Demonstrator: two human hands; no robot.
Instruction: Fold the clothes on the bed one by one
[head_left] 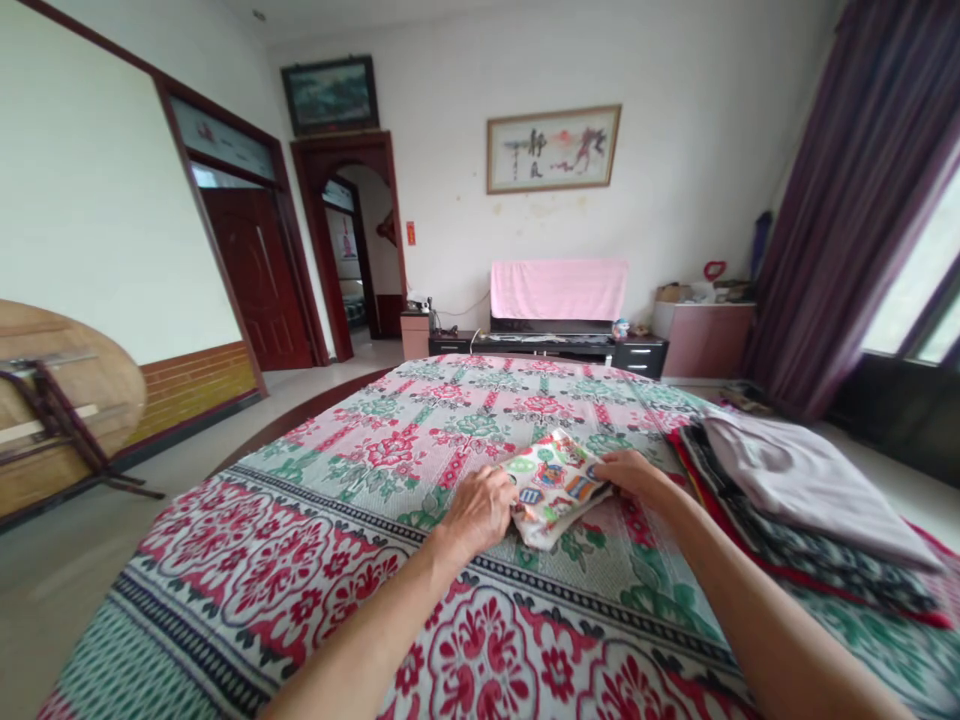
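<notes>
A small folded piece of cloth (551,483), white with colourful cartoon prints, lies in front of me on the patterned bedspread-like cover (480,650); it looks like a garment, though its kind is hard to tell. My left hand (484,503) grips its left edge with curled fingers. At its right edge, my right hand (630,473) has its fingers closed on the fabric. The fingertips of both hands are partly hidden by the cloth and the hands themselves.
To the right sits a stack of folded clothes, a pale garment (795,470) on top of a black-and-white patterned one (810,560). Beyond the covered surface stands a low black cabinet (637,358) with a pink cloth (559,288) above. A folded round table (67,400) leans at left.
</notes>
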